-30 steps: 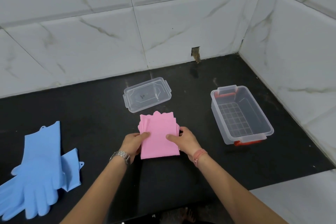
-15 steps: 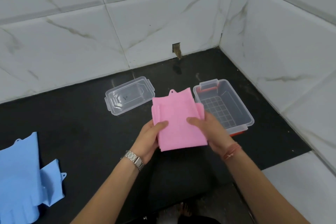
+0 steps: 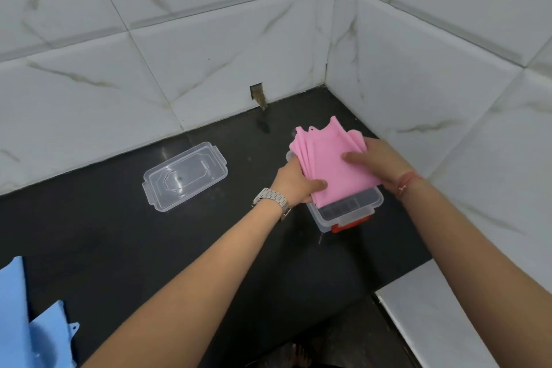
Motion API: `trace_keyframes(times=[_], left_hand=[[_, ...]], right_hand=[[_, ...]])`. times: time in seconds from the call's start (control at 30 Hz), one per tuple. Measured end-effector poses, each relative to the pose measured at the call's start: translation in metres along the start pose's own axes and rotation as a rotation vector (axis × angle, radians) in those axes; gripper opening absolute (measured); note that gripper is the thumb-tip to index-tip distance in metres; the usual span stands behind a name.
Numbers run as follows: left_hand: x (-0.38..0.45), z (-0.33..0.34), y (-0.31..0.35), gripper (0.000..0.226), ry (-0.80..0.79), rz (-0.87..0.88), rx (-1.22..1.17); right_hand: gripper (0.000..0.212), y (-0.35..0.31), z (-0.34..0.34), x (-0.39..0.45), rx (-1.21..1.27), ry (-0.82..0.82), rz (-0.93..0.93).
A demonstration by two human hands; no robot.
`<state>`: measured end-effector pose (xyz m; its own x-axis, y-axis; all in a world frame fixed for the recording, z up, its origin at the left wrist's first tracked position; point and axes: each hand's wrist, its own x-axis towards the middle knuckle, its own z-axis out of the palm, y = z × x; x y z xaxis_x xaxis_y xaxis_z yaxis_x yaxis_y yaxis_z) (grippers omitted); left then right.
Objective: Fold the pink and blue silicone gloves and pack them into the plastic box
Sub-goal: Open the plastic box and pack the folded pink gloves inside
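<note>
The folded pink gloves point(image 3: 334, 170) are held over the clear plastic box point(image 3: 349, 216), covering most of its opening. My left hand point(image 3: 297, 181) grips their left edge, thumb on top. Their right side is gripped by my right hand point(image 3: 375, 163). The box has a red latch at its near end and stands on the black counter near the right wall. The blue gloves point(image 3: 33, 334) lie flat at the bottom left corner, partly cut off by the frame.
The clear lid point(image 3: 185, 179) lies on the black counter point(image 3: 149, 248) left of the box. White marble-patterned tiled walls close in at the back and right. A white ledge point(image 3: 433, 317) borders the counter at the lower right.
Both hands lifted the folded pink gloves off the counter and carried them to the right, over the plastic box. The view shifted right, so the blue gloves slid toward the left edge.
</note>
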<state>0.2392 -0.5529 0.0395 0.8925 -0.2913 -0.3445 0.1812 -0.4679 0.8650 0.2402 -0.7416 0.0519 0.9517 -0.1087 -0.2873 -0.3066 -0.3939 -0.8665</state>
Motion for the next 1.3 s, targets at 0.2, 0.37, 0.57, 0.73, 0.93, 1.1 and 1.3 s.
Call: trace_keyframes(times=[0.2, 0.37, 0.57, 0.73, 0.93, 1.1, 1.3], left_hand=[[0.009, 0.019, -0.009, 0.101, 0.134, 0.012, 0.355], [0.011, 0.029, -0.014, 0.109, 0.222, 0.051, 0.508], [0.016, 0.042, -0.012, 0.106, 0.279, 0.074, 0.551], [0.014, 0.049, -0.01, 0.1, 0.321, 0.098, 0.607], [0.014, 0.053, -0.014, 0.092, 0.358, 0.139, 0.79], [0.017, 0.059, -0.015, 0.085, 0.394, 0.143, 0.82], [0.022, 0.061, -0.017, 0.087, 0.362, 0.167, 0.756]], right_hand=[[0.03, 0.011, 0.013, 0.013, -0.297, 0.041, 0.0], [0.031, 0.011, 0.021, 0.015, -0.414, 0.059, 0.005], [0.026, 0.009, 0.026, 0.019, -0.567, 0.12, -0.024], [0.028, 0.013, 0.027, 0.02, -0.606, 0.13, -0.032], [0.034, 0.023, 0.033, 0.016, -0.579, 0.138, -0.073], [0.043, 0.026, 0.039, 0.011, -0.591, 0.19, -0.129], [0.046, 0.022, 0.036, 0.011, -0.635, 0.239, -0.182]])
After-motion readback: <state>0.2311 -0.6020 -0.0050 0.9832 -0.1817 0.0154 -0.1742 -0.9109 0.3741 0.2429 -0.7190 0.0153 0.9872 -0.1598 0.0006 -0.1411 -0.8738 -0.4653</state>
